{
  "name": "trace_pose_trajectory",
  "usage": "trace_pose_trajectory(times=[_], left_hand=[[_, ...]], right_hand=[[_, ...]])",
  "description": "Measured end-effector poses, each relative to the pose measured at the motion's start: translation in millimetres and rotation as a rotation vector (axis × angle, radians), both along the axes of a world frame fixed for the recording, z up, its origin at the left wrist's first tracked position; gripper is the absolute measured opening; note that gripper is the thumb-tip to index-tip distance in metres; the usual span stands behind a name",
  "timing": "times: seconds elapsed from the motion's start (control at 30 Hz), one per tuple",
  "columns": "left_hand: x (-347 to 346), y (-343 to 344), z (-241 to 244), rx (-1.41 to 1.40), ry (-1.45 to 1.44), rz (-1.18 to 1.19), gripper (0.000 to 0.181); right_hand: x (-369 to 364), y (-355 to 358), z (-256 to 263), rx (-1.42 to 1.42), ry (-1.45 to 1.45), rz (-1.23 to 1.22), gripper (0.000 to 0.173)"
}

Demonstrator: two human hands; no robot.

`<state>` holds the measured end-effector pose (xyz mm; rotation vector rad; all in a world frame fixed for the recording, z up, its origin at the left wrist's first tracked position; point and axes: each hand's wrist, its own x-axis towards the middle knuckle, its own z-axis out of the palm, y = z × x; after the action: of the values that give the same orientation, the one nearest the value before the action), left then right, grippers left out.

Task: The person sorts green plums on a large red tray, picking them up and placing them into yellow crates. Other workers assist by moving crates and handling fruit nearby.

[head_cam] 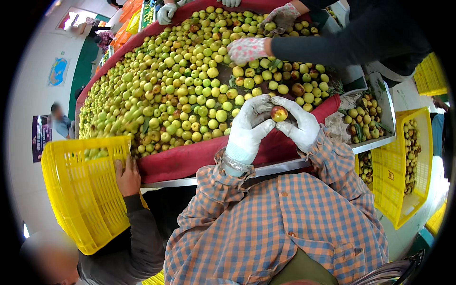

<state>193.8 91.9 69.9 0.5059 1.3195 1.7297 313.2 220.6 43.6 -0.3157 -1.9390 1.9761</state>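
Both my hands wear white gloves and meet just over the near edge of a sorting table heaped with green and yellow jujubes [181, 89]. Between them sits a jujube with a reddish-brown patch [279, 113]. My right hand [299, 123] holds it with the thumb below and the fingers above. My left hand [251, 128] is curled on its left side, thumb tip close to the fruit; whether it grips the fruit too is hard to tell. Loose jujubes lie on the dark table surface just beyond my fingertips.
A red cloth rim [171, 162] borders the table. At left a co-worker's hand holds a tilted yellow crate [85, 192] over the fruit. Across the table a co-worker's gloved hands [249, 50] reach in. At right stand a metal chute [374, 142] with browner jujubes and a yellow crate [388, 192].
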Motion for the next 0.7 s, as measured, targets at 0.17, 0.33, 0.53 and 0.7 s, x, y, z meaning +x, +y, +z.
trace_pose_trajectory(times=[0.17, 0.33, 0.53, 0.7], left_hand=[[-5, -19, 7, -0.111, 0.200, 0.120, 0.046], [-46, -67, -22, -0.458, 0.902, 0.414, 0.023], [-67, -107, -74, -0.683, 1.101, 0.503, 0.013], [-71, -98, -77, -0.713, 1.205, 0.460, 0.014]], right_hand=[[-10, 3, -15, -0.159, 0.017, 0.082, 0.050], [-19, 26, -44, -0.221, -0.053, 0.028, 0.047], [-31, 29, -55, -0.377, -0.059, 0.041, 0.054], [-28, 35, -87, -0.563, -0.070, 0.026, 0.058]])
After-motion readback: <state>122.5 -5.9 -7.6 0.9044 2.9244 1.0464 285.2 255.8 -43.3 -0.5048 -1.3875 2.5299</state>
